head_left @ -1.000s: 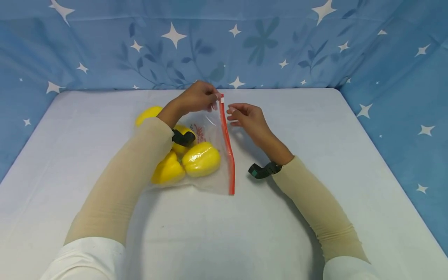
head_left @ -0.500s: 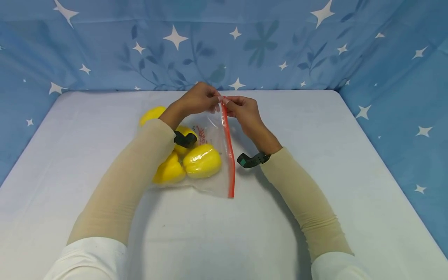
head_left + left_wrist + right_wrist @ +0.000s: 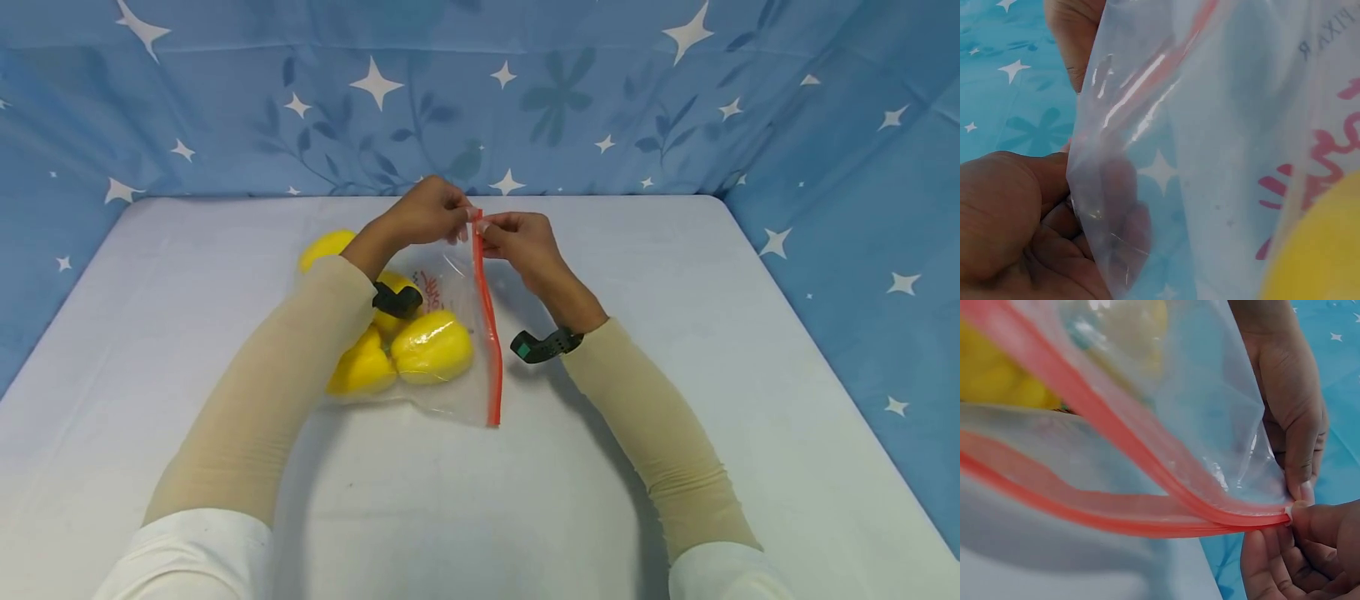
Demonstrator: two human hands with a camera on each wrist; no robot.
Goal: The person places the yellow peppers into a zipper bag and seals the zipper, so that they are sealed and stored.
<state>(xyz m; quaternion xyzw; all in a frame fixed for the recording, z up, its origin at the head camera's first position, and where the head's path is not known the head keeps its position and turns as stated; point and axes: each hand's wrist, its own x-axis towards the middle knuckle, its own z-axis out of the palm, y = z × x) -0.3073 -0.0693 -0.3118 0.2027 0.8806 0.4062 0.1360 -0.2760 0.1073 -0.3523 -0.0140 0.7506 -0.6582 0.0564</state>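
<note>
A clear zip bag [image 3: 450, 400] with a red zip strip [image 3: 492, 350] along its right edge holds several yellow bell peppers [image 3: 432, 347]. My left hand [image 3: 423, 212] pinches the bag's far corner, at the end of the strip. My right hand [image 3: 525, 242] pinches the strip just beside it. Up close in the right wrist view, the right thumb and fingers meet at a small white slider [image 3: 1289, 514]. From there the two red strips spread apart, so the bag's mouth gapes. Through the film in the left wrist view, the left fingers [image 3: 1119, 187] show curled behind the corner.
The bag lies on a white-covered table [image 3: 570, 500]. Blue star-patterned curtains [image 3: 480, 92] rise along the table's back and sides. Each wrist wears a dark camera mount, and the left one [image 3: 397, 298] hangs over the peppers.
My right hand has moved left to the bag's far corner and taken hold of the zip strip, then shifted slightly down along it. My left hand keeps its pinch on the corner.
</note>
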